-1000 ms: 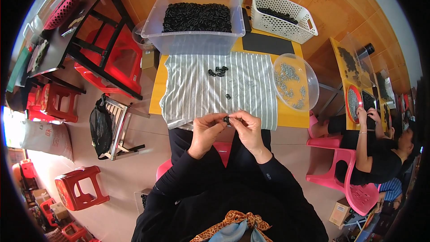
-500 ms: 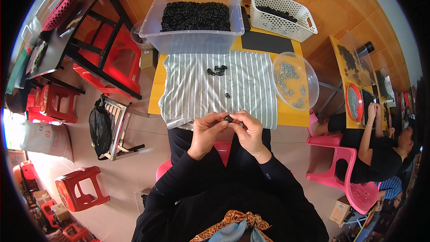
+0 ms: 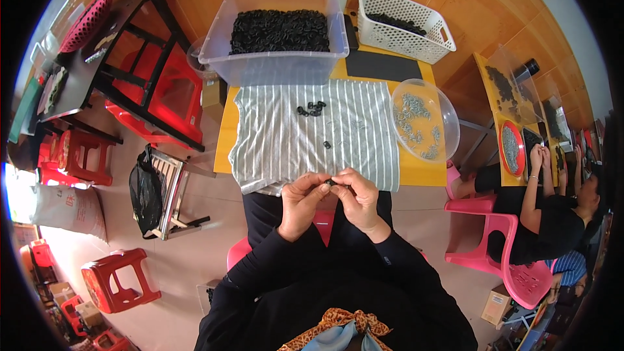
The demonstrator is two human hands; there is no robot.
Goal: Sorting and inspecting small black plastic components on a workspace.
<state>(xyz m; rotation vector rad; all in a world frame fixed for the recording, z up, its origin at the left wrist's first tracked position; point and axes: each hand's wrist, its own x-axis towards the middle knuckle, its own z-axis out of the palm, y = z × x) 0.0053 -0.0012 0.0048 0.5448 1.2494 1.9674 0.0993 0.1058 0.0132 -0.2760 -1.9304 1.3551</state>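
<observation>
Both my hands meet over the near edge of a striped grey cloth (image 3: 273, 136) laid on the yellow table. Between the fingertips of my left hand (image 3: 303, 203) and my right hand (image 3: 358, 200) is a small black plastic piece (image 3: 330, 182), mostly covered by the fingers. A single loose black piece (image 3: 327, 145) lies on the cloth just beyond my hands. Farther back on the cloth sits a small group of similar black pieces (image 3: 312, 110). Thin small metal bits (image 3: 354, 125) are scattered to their right, too fine to make out.
A clear plastic bin (image 3: 279, 68) full of black pieces stands at the back left. Right of it are a white perforated basket (image 3: 409, 42), a black mat (image 3: 383, 65) and a round clear tray (image 3: 448, 114) of small metal parts. A co-worker (image 3: 539, 214) sits at the right.
The view has shifted slightly, so the table sits a little lower in it. My fingers have closed further over the black piece, which shows less than before.
</observation>
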